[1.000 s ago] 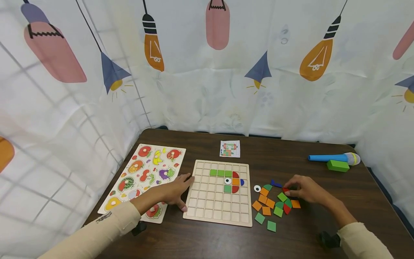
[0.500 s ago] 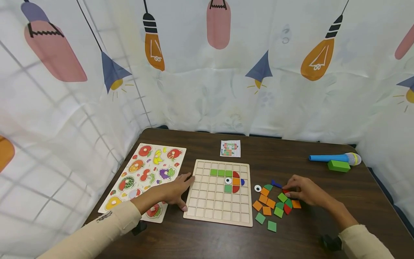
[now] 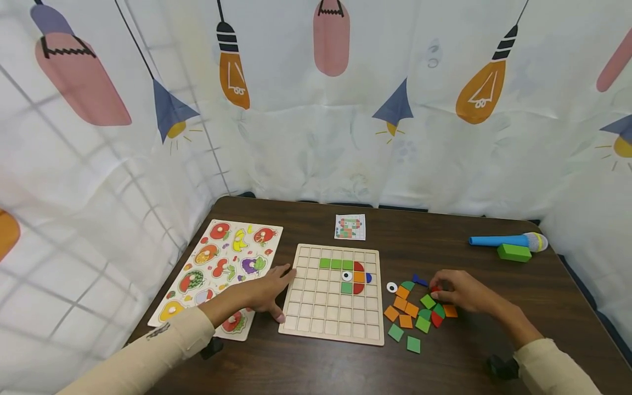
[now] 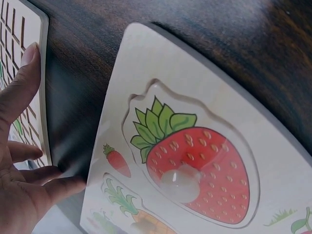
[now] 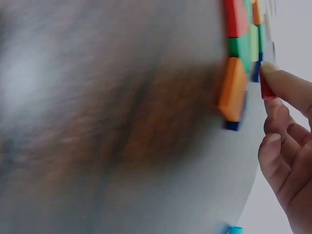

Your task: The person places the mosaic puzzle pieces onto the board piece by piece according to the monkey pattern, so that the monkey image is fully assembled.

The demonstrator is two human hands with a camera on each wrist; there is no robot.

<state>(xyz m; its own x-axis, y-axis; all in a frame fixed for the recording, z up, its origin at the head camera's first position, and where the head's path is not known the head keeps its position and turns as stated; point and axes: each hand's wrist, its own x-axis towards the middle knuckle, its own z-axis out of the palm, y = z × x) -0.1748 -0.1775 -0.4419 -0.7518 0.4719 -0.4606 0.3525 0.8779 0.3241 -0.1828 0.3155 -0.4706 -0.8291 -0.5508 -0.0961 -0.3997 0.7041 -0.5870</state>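
Note:
My right hand point(image 3: 459, 291) pinches a small red block point(image 5: 267, 85) between thumb and fingertips, over the far right side of a heap of coloured blocks. The block's exact shape is mostly covered by the fingers. With fingers spread, my left hand point(image 3: 269, 292) rests against the left edge of a wooden grid board point(image 3: 316, 318); its thumb lies at the rim in the left wrist view. On the board sit a row of green squares point(image 3: 336, 264), an eye piece point(image 3: 347, 276), an orange square point(image 3: 359, 277), red rounded pieces point(image 3: 358, 288) and a blue half-round point(image 3: 368, 278).
Loose orange squares point(image 3: 405, 321), green squares point(image 3: 413, 344), a white ring-like eye point(image 3: 391, 287) and a dark blue piece point(image 3: 419, 280) lie right of the board. A fruit puzzle point(image 3: 217, 263) stands left, a pattern card point(image 3: 350, 227) behind, a toy microphone point(image 3: 508, 241) and green block point(image 3: 514, 253) far right.
The right hand has shifted slightly and now pinches the red block, which shows tipped up between the fingers. The left hand and the board stay where they were.

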